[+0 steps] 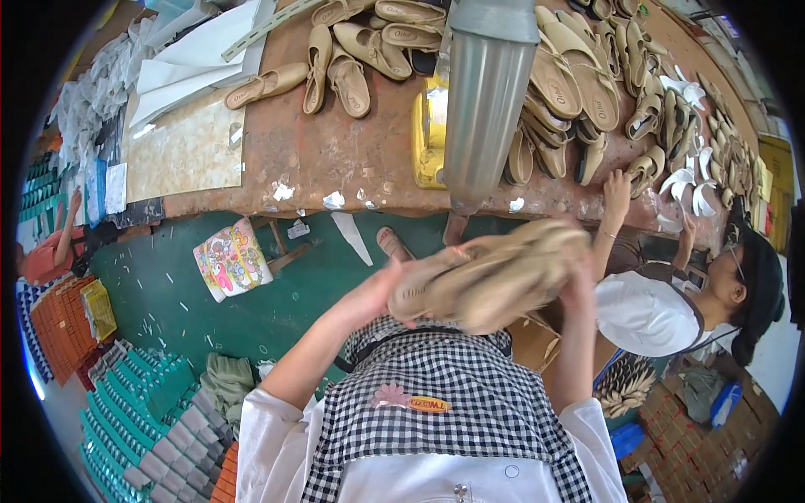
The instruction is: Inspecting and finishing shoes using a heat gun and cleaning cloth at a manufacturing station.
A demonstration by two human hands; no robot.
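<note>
A blurred bunch of tan shoes [503, 272] is held in front of my checked apron, off the near edge of the workbench. Around its left end my left hand [379, 293] is closed, beside a shoe with its insole facing up. At the right end my right hand [577, 285] grips the bunch, its fingers partly hidden and smeared by motion. How many shoes are in the bunch I cannot tell.
On the brown workbench [335, 180] lie several tan shoes [350, 80], with more piled right of a grey metal post [486, 109]. A yellow container [429, 134] stands beside the post. A co-worker [662, 310] reaches over the bench at right. A patterned stool [231, 258] stands below.
</note>
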